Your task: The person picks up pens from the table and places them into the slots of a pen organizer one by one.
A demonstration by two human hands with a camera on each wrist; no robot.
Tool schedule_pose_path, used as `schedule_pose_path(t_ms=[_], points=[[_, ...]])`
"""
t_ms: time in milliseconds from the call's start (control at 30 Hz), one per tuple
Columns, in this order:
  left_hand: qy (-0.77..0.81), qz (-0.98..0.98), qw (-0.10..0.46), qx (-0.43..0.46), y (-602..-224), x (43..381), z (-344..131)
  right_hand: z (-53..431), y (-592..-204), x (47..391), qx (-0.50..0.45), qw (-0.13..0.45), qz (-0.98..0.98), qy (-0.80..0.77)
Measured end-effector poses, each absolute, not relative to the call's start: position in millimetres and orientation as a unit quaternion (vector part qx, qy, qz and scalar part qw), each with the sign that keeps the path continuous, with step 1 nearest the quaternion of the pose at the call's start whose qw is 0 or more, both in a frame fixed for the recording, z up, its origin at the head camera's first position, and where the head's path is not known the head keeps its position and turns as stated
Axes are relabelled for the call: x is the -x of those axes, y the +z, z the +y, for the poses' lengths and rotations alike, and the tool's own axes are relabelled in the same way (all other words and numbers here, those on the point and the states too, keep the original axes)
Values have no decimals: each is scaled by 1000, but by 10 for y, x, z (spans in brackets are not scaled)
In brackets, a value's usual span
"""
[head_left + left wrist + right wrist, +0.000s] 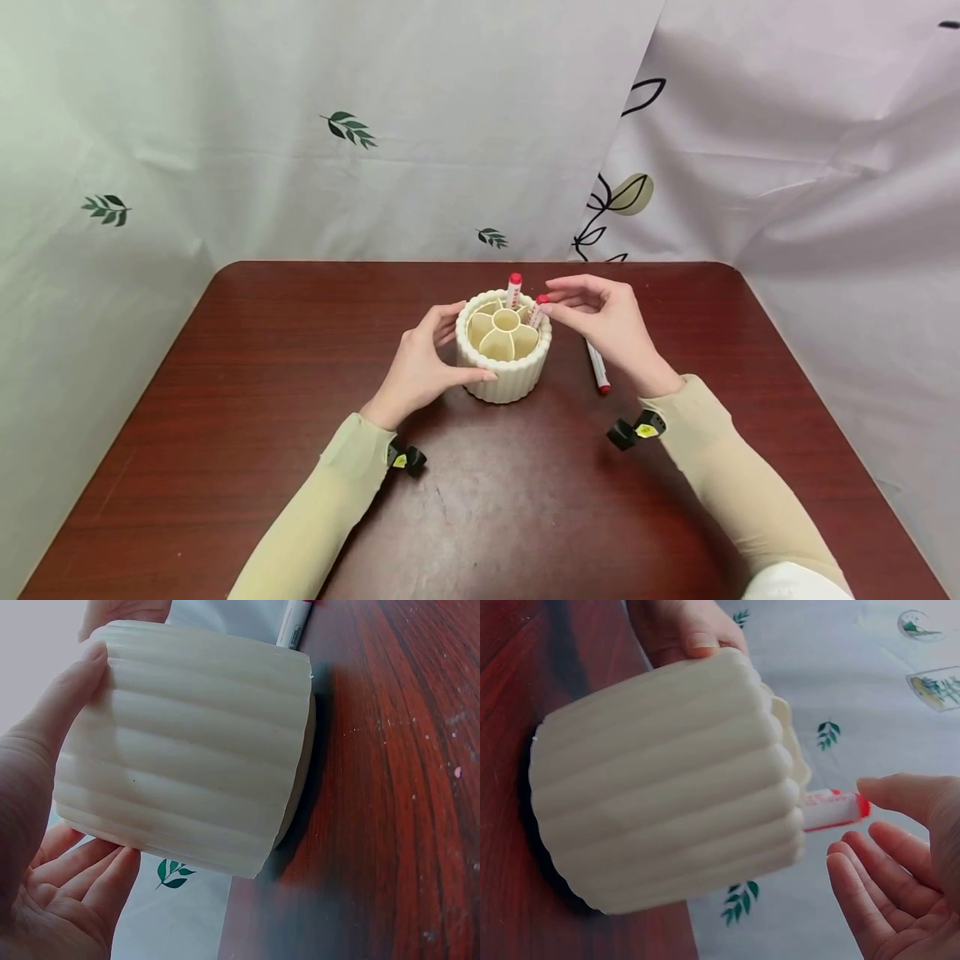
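Note:
A cream, ribbed pen holder (501,385) with petal-shaped compartments stands upright on the table. My left hand (417,367) grips its left side, thumb across the front and fingers round the back, as the left wrist view of the holder (187,742) also shows. Two red-capped white markers stand in it: one marker (513,292) at the back, another marker (537,313) at the right. By the right one is my right hand (611,321). In the right wrist view its thumb touches that marker's (836,812) red end, while the other fingers are loosely spread, apart from it.
A third red-capped marker (597,367) lies on the dark red-brown table (225,467), right of the holder and partly under my right hand. White curtains (450,125) with leaf prints hang behind the table and along its sides.

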State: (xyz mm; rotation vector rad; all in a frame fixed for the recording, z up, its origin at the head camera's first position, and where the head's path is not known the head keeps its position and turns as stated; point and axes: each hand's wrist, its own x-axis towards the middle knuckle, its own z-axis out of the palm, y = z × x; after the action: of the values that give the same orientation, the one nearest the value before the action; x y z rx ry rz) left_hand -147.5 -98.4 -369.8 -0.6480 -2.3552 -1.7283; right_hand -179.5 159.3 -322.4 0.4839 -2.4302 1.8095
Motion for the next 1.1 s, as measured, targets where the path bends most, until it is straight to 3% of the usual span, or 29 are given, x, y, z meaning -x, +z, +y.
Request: schedule_pose_path(t_ms=[400, 733, 1100], points=[[-581, -778, 81, 225, -3738, 1456, -1037, 1935, -3163, 1672, -111, 71, -812, 569], [-556, -800, 105, 200, -4019, 1501, -1105, 2237, -3270, 1622, -91, 94, -829, 544], [-509, -826, 147, 194, -4031, 1486, -1027, 2446, -3377, 1544, -35, 59, -835, 546]])
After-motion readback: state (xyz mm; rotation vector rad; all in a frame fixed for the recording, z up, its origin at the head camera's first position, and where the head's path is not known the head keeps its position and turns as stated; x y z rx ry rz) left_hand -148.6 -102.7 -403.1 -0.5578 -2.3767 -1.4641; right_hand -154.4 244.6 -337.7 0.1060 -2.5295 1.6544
